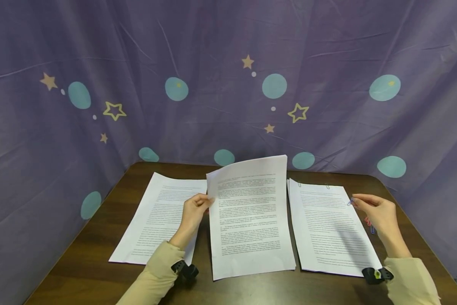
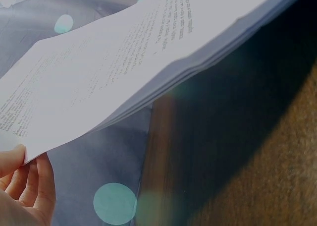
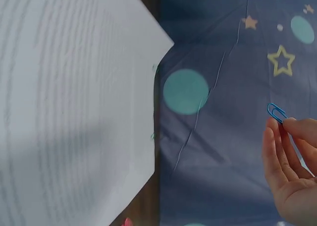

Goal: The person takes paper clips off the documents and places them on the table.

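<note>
My left hand (image 1: 194, 212) pinches the left edge of a stack of printed sheets (image 1: 251, 216), thumb in front and fingers behind. The stack is lifted off the table in the middle, its top edge bowed; several layered sheets show along its edge in the left wrist view. Between thumb and fingertips, my right hand (image 1: 379, 214) pinches a blue paper clip (image 3: 276, 112), held over the upper right of another printed stack (image 1: 331, 237). Two green paper clips (image 1: 327, 186) sit on that stack's top edge.
A third printed stack (image 1: 167, 216) lies at the left of the brown wooden table (image 1: 79, 254), partly behind my left arm. Loose red paper clips (image 1: 367, 221) and a blue one (image 1: 372, 230) lie by my right wrist. A purple patterned curtain (image 1: 221, 123) hangs behind.
</note>
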`<state>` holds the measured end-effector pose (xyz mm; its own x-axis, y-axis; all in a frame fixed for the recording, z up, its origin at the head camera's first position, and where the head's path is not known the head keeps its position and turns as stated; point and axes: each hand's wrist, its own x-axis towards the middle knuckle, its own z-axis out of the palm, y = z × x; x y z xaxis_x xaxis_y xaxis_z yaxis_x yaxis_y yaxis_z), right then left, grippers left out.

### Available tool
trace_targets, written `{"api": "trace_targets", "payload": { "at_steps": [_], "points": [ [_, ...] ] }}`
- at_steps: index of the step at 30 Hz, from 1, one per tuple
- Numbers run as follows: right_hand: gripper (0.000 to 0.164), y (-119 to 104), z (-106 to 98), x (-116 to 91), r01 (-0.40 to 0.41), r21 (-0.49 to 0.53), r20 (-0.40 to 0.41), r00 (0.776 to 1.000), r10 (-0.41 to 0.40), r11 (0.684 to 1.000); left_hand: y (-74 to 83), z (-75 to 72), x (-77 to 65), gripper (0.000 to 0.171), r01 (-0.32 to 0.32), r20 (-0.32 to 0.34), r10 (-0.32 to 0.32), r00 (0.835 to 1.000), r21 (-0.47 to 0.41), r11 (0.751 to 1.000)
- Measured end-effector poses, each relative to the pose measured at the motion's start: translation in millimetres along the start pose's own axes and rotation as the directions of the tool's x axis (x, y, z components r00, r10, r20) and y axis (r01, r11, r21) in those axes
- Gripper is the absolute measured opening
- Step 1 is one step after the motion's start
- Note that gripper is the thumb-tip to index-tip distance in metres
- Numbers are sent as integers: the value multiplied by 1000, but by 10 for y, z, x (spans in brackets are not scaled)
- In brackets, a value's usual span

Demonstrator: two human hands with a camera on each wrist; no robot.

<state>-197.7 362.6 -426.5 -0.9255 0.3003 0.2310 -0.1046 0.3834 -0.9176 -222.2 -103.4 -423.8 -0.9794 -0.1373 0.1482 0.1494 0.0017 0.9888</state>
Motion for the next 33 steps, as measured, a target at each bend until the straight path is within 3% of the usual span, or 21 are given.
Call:
{"api": "trace_targets", "payload": {
  "at_steps": [4,6,13,17,22,26,29,33],
  "points": [
    [17,-44,-122,-93,-4,34,8,1000,4,999,6,0,-3,15,1,7,-1,1000,1,1000],
    [22,-98,-184,-145,-25,-39,24,999,26,999,3,-2,0,15,-2,10,2,1000,3,1000],
    [25,-13,-345,-222,-111,-74,35,993,114,991,0,-3,4,14,-9,8,8,1000,2,1000],
    [30,229,-437,-184,-106,-131,20,994,110,986,-6,-2,9,14,-4,0,4,1000,4,1000],
    [30,769,-597,-44,-139,-151,52,988,149,979,-16,0,9,14,-5,1,5,1000,7,1000],
    [15,1103,-679,24,-113,-130,62,991,121,985,-12,0,4,14,-4,1,4,1000,16,1000],
    [3,1205,-705,30,-112,-50,82,990,116,992,-7,-2,0,15,-2,-4,3,1000,28,1000],
    [10,1135,-702,-22,-156,25,146,978,150,988,-4,-7,0,15,-1,-10,1,1000,43,999]
  ]
}}
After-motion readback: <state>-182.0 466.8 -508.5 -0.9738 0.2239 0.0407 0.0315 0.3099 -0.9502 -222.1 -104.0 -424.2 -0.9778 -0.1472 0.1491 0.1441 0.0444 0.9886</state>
